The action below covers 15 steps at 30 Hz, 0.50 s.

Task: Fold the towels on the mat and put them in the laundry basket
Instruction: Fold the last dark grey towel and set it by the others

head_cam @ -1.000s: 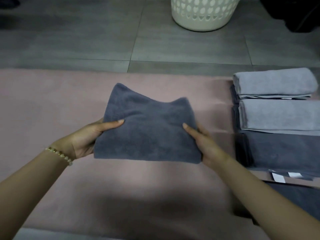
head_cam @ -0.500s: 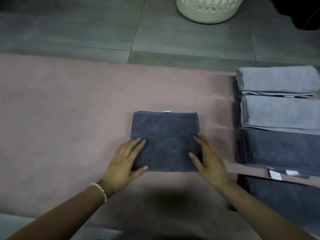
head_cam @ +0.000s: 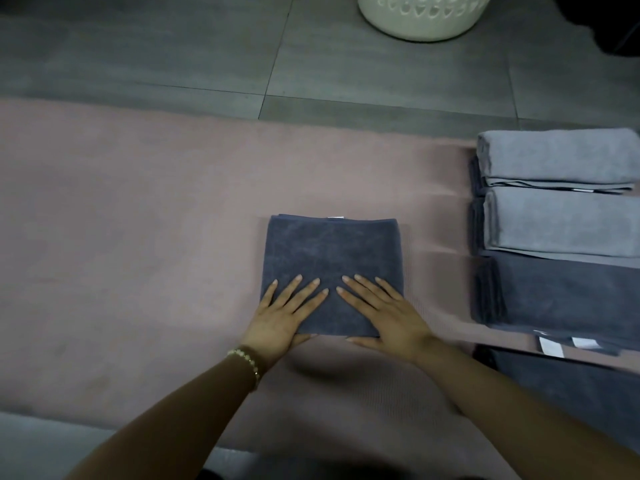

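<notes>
Hands (head_cam: 282,320) (head_cam: 389,318) flat on towel (head_cam: 330,251), stacks (head_cam: 561,223) right

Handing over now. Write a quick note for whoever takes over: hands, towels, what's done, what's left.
Left hand and right hand: both flat, fingers straight, pressing the near part of the folded dark towel on the pink mat.
Laundry basket: on the floor beyond the mat, contents out of view.
Done: this towel is folded.
Left: put it in the basket, then handle the other grey towels at the mat's right side.
</notes>
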Available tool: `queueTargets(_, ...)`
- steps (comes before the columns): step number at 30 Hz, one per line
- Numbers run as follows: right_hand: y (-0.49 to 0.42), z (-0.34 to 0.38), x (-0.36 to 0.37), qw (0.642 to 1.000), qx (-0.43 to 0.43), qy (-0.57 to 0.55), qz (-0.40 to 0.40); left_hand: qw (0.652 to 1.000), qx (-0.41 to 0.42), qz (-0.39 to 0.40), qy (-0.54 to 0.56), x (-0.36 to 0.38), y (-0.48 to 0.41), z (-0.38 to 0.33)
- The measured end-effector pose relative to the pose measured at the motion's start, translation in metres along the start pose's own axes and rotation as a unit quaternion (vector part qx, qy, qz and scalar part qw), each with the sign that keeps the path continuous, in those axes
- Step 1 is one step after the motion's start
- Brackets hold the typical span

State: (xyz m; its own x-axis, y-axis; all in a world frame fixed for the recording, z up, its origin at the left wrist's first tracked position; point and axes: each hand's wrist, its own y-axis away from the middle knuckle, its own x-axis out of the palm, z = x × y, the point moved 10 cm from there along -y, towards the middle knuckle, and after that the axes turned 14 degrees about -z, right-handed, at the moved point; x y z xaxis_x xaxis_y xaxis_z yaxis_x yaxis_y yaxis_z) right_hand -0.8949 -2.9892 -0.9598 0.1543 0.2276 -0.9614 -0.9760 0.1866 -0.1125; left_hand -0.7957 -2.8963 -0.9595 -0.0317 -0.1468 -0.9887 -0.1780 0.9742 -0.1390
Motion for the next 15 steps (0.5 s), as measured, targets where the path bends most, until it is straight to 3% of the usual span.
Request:
queueTargets(4, -0.006, 0.0, -0.01, 0.999, -0.006, 0.009, -0.052, 0.999, 0.015, -0.03, 0.005, -0.013, -0.01, -0.005)
queueTargets(8, -0.015, 0.001, -0.034, 0.995, 0.019, -0.059, -0.077, 0.994, -0.002, -0.048, 0.1, -0.038, -0.026, -0.001)
queueTargets(10, -0.017, -0.004, -0.04, 0.978, 0.111, -0.177, -0.002, 0.973, -0.056, 0.055, 0.218, -0.041, -0.03, 0.011)
queueTargets(12, -0.015, -0.003, -0.036, 0.935, 0.19, -0.274, 0.12, 0.903, -0.127, 0.238, 0.333, -0.035, -0.024, 0.015)
queueTargets(15, -0.015, 0.008, -0.034, 0.87, 0.226, -0.342, 0.274, 0.845, -0.149, 0.372, 0.355, -0.039, -0.017, 0.02)
